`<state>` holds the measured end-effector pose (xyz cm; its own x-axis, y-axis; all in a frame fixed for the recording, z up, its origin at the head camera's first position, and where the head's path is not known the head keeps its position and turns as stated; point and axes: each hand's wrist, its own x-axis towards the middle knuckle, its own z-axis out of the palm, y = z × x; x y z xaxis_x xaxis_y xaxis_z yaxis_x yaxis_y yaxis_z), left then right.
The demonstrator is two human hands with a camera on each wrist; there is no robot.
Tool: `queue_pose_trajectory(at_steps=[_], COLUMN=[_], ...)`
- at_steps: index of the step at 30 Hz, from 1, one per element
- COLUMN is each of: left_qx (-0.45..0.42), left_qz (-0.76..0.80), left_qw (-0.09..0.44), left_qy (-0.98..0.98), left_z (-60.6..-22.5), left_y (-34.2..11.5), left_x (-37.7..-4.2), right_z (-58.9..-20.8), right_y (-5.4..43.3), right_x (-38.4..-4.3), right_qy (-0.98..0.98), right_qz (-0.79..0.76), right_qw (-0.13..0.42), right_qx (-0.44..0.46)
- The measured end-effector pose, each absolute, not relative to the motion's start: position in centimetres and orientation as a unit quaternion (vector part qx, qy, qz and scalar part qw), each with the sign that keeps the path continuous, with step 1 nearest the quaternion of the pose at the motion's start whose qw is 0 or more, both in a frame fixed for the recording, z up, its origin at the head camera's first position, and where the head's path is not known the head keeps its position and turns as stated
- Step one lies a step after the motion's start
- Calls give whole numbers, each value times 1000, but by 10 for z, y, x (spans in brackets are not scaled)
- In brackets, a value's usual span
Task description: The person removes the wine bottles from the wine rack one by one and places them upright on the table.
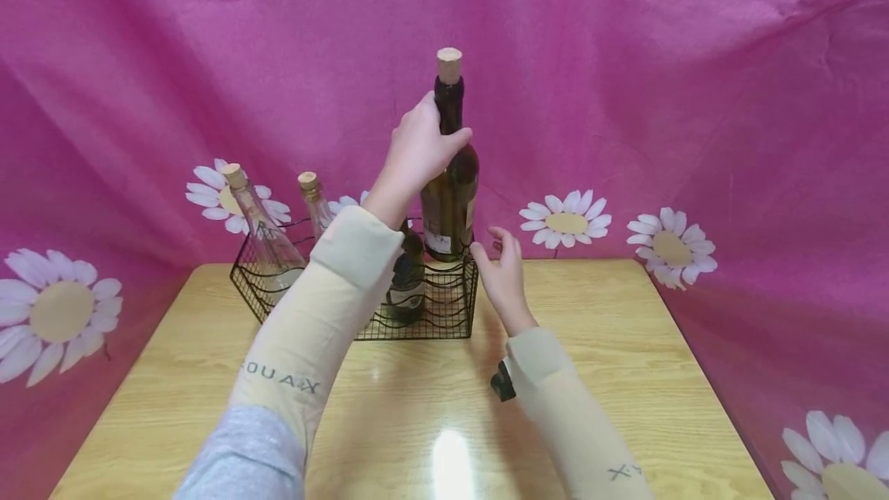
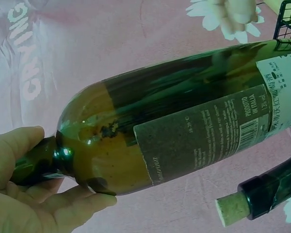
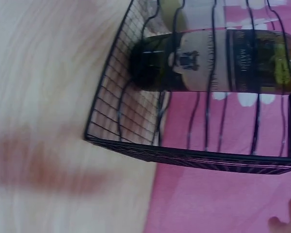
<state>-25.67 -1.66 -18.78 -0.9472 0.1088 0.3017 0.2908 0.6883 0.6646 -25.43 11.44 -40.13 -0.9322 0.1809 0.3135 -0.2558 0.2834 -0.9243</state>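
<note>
My left hand (image 1: pixel 424 146) grips the neck of a dark green wine bottle (image 1: pixel 451 195) with a cork in its top. The bottle is upright, its base at the rim height of the right end of a black wire basket (image 1: pixel 447 299). In the left wrist view, the fingers (image 2: pixel 82 206) wrap the neck and the bottle's back label faces the camera. My right hand (image 1: pixel 503 272) is beside the basket's right end, fingers loosely bent and holding nothing. Whether its thumb touches the wire, I cannot tell. Another green bottle (image 3: pixel 208 60) stands inside the basket.
Two clear corked bottles (image 1: pixel 267 241) stand in the basket's left part, one leaning left. The basket sits at the back of a wooden table (image 1: pixel 590 330). Behind it hangs a pink cloth (image 1: pixel 590 99) with daisies. A small black object (image 1: pixel 501 383) shows by the right cuff.
</note>
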Motion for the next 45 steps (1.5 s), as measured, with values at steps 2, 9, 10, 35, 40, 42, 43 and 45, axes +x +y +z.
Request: queue_pose_trajectory(at_steps=[2, 9, 10, 35, 40, 42, 43, 45], left_qx=[-111, -116, -118, -179, -193, -198, -201, -204], left_qz=[-374, -360, -359, -363, -359, -361, -363, -362], left_qw=[121, 112, 112, 73, 71, 71, 71, 69], left_qy=[-913, -919, -919, -912, -910, -908, -907, -907], left_z=[-186, -181, -180, -171, -175, -176, -176, -175], left_y=[-16, -13, -13, -5, -2, -1, -1, 0], left_x=[-255, -249, -249, -223, -219, -218, -217, -217], right_z=[-395, -373, -370, -327, -328, -328, -327, -326], right_y=[114, 110, 110, 117, 122, 123, 124, 126], right_x=[-253, -247, -246, -214, -211, -210, -210, -209], right_qy=[-774, -770, -769, -748, -750, -749, -751, -754], right_qz=[601, 592, 593, 617, 613, 613, 613, 612], right_qw=[192, 207, 204, 160, 156, 157, 155, 151], right_qx=[55, 122, 128, 185, 191, 194, 192, 186])
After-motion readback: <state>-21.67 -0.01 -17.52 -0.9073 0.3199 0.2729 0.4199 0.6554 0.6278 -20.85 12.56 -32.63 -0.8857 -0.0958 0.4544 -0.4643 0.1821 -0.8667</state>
